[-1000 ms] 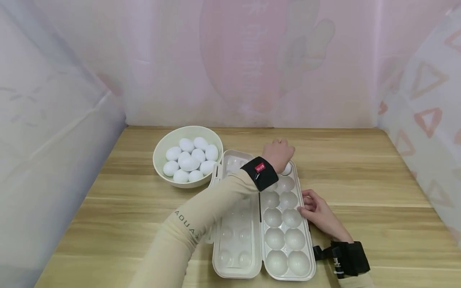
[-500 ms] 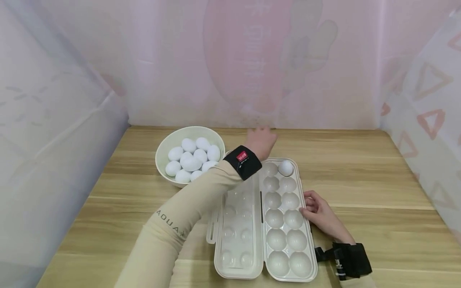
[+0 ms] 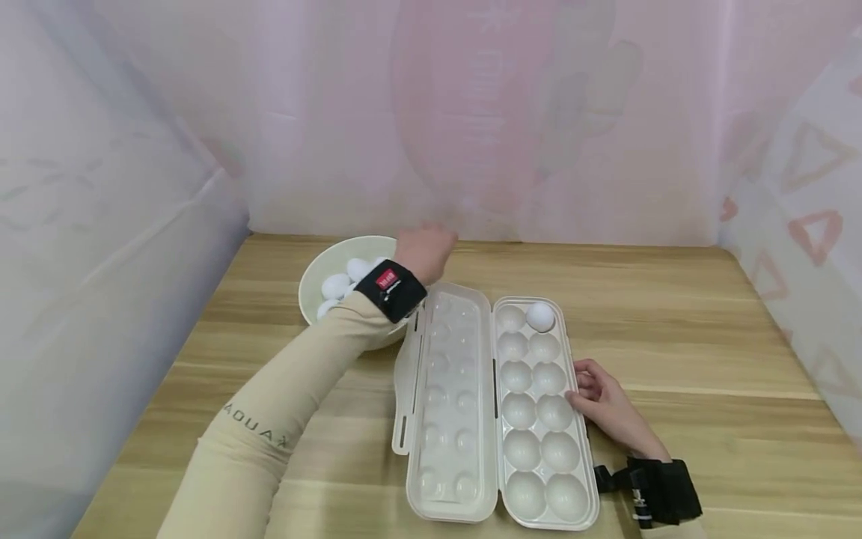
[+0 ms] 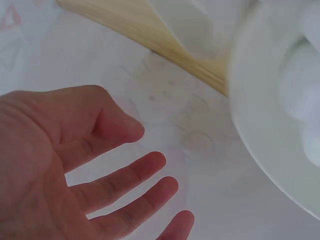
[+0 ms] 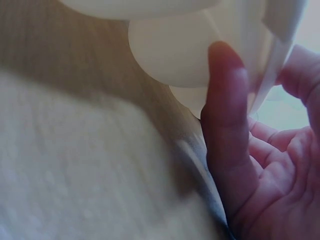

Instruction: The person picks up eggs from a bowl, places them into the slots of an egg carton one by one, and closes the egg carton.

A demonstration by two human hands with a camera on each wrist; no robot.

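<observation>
My left hand (image 3: 424, 248) hovers open and holding nothing over the right rim of a cream bowl (image 3: 316, 271) that holds several white eggs (image 3: 335, 285). In the left wrist view that left hand (image 4: 100, 175) has its fingers spread beside the bowl's rim (image 4: 260, 125). An open cream egg carton (image 3: 539, 442) lies in front of me. One white egg (image 3: 540, 316) sits in its far right cup, and the other cups are bare. My right hand (image 3: 595, 393) holds the carton's right edge. Its thumb (image 5: 225, 115) lies against a cup (image 5: 180, 55), with the fingers on the other side of the rim.
The carton's lid (image 3: 444, 397) lies flat to the left of the tray, close to the bowl. The wooden table (image 3: 673, 314) is closed in by pale curtain walls at the left, back and right. Black straps sit on both wrists.
My left hand let go of an egg in the carton's far right cup and moved left and back to the bowl. The right hand stayed on the carton's edge.
</observation>
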